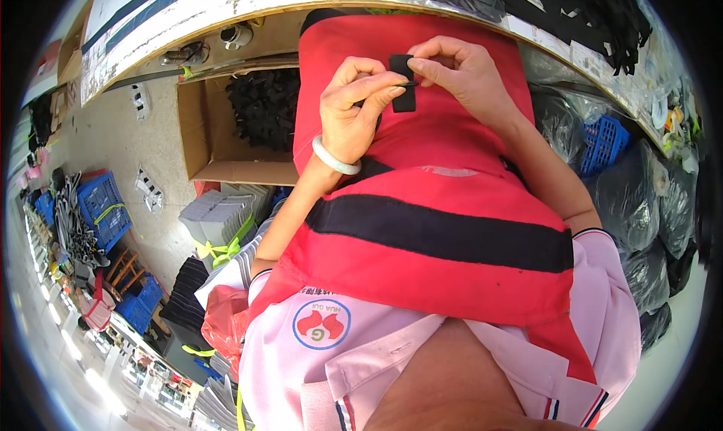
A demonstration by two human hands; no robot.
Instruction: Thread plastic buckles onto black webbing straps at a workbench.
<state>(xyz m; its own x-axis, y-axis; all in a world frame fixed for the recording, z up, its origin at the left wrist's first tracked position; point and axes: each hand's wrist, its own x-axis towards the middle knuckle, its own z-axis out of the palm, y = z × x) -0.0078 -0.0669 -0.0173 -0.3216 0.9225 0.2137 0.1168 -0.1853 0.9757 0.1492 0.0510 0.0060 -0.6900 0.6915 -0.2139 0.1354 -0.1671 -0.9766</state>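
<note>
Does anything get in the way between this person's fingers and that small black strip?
Nothing visible does. The left hand and right hand both touch the black strip, and the red apron lies beneath it, not between.

This place seems to be a workshop, or one part of a factory hall, where goods are handled in quantity. The long table [226, 13] has a worn, stained top. Near its edge, a carton [245, 173] contains many black pieces [263, 107]. Grey bundles [215, 213] are bound with green ties [226, 248], and blue crates [105, 205] stand at the left. At the right there are big plastic bags [629, 194] with dark contents. The worker wears a red apron [444, 284]. Bright lights [105, 392] form a long row.
</note>
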